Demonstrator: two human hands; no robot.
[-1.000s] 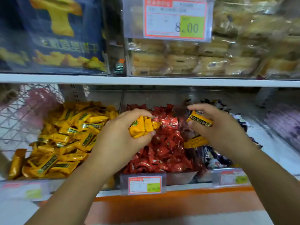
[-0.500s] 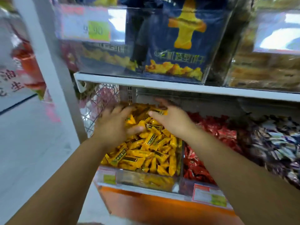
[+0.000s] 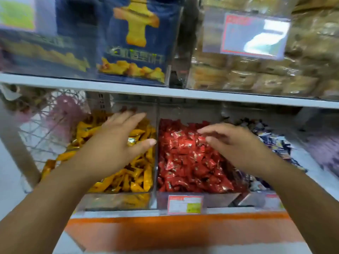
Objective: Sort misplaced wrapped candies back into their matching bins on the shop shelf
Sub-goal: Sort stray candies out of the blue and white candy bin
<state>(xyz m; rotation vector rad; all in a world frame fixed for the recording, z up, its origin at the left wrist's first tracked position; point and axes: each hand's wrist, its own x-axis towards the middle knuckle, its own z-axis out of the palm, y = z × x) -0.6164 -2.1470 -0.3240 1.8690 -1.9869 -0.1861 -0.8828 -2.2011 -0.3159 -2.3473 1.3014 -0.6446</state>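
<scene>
A white shop shelf (image 3: pixel 201 96) runs across the whole frame just above the middle. On it, at upper left and centre, stand dark blue boxes (image 3: pixel 165 43) printed with yellow biscuits. At upper right lie stacks of clear-wrapped pastries (image 3: pixel 256 79). A blurred orange band (image 3: pixel 174 233) crosses the bottom of the frame.

Under the shelf board, three clear bins sit side by side. The yellow candy bin (image 3: pixel 117 200) is left of centre and heaped with yellow wrapped candies (image 3: pixel 135 178). The red candy bin (image 3: pixel 218 198) touches it on the right and is full of red wrapped candies (image 3: pixel 187 162). Further right, a third bin holds dark blue and white candies (image 3: pixel 275 142), partly hidden by the right forearm. At the far left a wire basket (image 3: pixel 42 136) holds something pink and blurred.

Both forearms reach in from the bottom corners. The left hand (image 3: pixel 113 143) is palm down over the yellow candies, its fingers spread wide and straight and the thumb pointing toward the wall between the two bins. It holds nothing; I cannot tell whether it touches the pile. The right hand (image 3: pixel 234 143) is over the red candies with its fingers loosely stretched toward the left, and no candy shows in it.

A blurred price tag (image 3: pixel 253 35) hangs at upper right, and a smaller price label (image 3: pixel 185 204) is fixed to the front of the red candy bin.
</scene>
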